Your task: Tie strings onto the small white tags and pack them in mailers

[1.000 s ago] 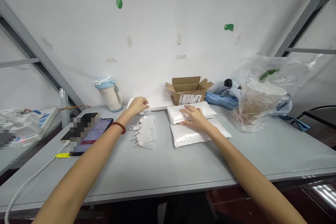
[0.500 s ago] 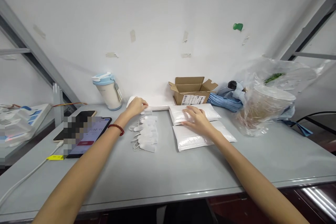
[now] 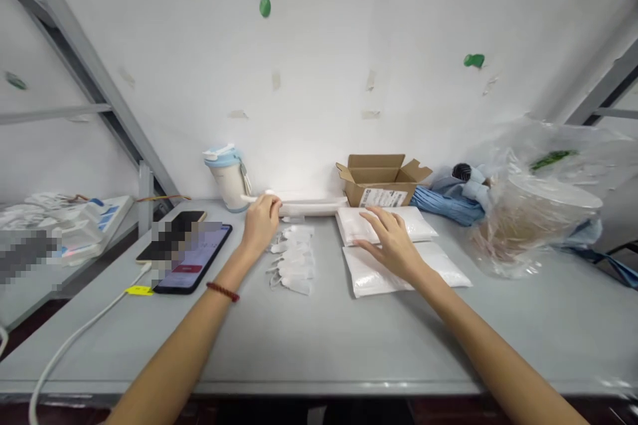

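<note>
My left hand [image 3: 262, 224] pinches the left end of a flat white piece at the white stack [image 3: 315, 208] by the wall; its exact kind does not show. Spread fingers of my right hand [image 3: 393, 242] lie over two white padded envelopes, the rear envelope [image 3: 419, 222] and the front envelope [image 3: 441, 269], which overlap slightly. Between my arms, a row of small whitish translucent pieces with thin loops [image 3: 296, 262] lies on the grey table [image 3: 319, 339].
At left are a cup with a blue lid [image 3: 228, 179], a dark phone [image 3: 174, 232] and a lit phone [image 3: 199, 262] with a white cable [image 3: 74, 325]. At the back stand an open cardboard box [image 3: 381, 189], blue cloth [image 3: 443, 202] and a plastic-wrapped bundle [image 3: 538, 212].
My left hand has raised the near left end of the flat white piece a little. My right hand stays over the envelopes. The whole view has shifted.
</note>
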The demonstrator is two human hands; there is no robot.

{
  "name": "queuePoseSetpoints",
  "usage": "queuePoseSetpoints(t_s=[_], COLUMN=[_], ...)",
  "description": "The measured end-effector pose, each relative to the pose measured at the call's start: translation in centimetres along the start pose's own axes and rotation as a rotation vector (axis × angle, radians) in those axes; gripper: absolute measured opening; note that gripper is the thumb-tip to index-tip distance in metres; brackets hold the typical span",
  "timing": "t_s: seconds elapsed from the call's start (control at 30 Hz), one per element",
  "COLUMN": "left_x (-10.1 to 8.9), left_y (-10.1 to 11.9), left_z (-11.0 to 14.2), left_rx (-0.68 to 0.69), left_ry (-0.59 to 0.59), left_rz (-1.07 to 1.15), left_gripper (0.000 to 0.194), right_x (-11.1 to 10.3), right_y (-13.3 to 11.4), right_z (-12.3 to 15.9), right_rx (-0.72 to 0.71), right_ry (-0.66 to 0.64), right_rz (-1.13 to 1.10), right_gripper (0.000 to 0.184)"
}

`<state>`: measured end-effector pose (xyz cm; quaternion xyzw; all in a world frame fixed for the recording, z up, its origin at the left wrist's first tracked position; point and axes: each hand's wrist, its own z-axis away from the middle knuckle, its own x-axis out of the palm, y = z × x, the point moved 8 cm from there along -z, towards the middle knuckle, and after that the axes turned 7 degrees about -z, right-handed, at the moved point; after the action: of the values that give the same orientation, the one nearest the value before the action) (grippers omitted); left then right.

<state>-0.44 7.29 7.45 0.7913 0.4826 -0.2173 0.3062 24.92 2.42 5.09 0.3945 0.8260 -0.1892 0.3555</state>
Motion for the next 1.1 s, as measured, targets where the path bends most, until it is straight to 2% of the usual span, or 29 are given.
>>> queuePoseSetpoints(t_s=[0.13, 0.27, 0.47, 0.6, 0.67, 0.73, 0.83, 0.9, 0.97, 1.0, 1.07, 1.1], left_x=[-1.8, -2.5, -2.9, -2.2, -1.9, -2.1, -2.6, -2.2, -0.2, 0.8, 2.2, 2.5], left_y=[2.6, 6.0, 9.9, 11.5, 11.5, 10.3, 6.1, 3.2, 1.6, 1.6, 2.4, 2.6], left_z=[2.0, 3.2, 4.8, 5.5, 5.3, 4.6, 3.3, 2.9, 3.1, 3.5, 4.2, 4.4], left_rx=[0.115, 0.227, 0.339, 0.308, 0.243, 0.124, -0.177, -0.406, -0.611, -0.694, -0.792, -0.811], left_ry=[0.105, 0.144, 0.172, 0.018, -0.068, -0.085, -0.017, -0.047, -0.237, -0.358, -0.553, -0.598], left_rz=[0.045, 0.128, 0.211, 0.378, 0.475, 0.510, 0.452, 0.499, 0.742, 0.894, 1.149, 1.220], left_gripper=[0.016, 0.016, 0.018, 0.017, 0.014, 0.011, 0.014, 0.025, 0.033, 0.033, 0.029, 0.026], right_x=[-1.3, -1.5, -1.7, -1.7, -1.6, -1.6, -1.6, -1.5, -1.2, -1.0, -0.7, -0.5], right_y=[-4.3, -6.6, -6.0, -4.6, -3.9, -3.3, -2.9, -3.2, -3.7, -4.0, -4.5, -4.6], right_z=[-0.8, -0.9, -0.5, -0.2, -0.1, 0.0, 0.0, -0.1, -0.2, -0.2, -0.1, -0.1], right_rx=[-0.163, -0.224, -0.154, -0.118, -0.109, -0.103, -0.107, -0.126, -0.152, -0.161, -0.165, -0.156], right_ry=[0.139, 0.160, 0.158, 0.141, 0.125, 0.115, 0.114, 0.116, 0.121, 0.127, 0.139, 0.146], right_rz=[0.123, 0.176, 0.247, 0.194, 0.159, 0.133, 0.109, 0.103, 0.088, 0.074, 0.038, 0.023], right_gripper=[0.045, 0.040, 0.038, 0.012, 0.012, 0.012, 0.015, 0.016, 0.016, 0.016, 0.015, 0.015])
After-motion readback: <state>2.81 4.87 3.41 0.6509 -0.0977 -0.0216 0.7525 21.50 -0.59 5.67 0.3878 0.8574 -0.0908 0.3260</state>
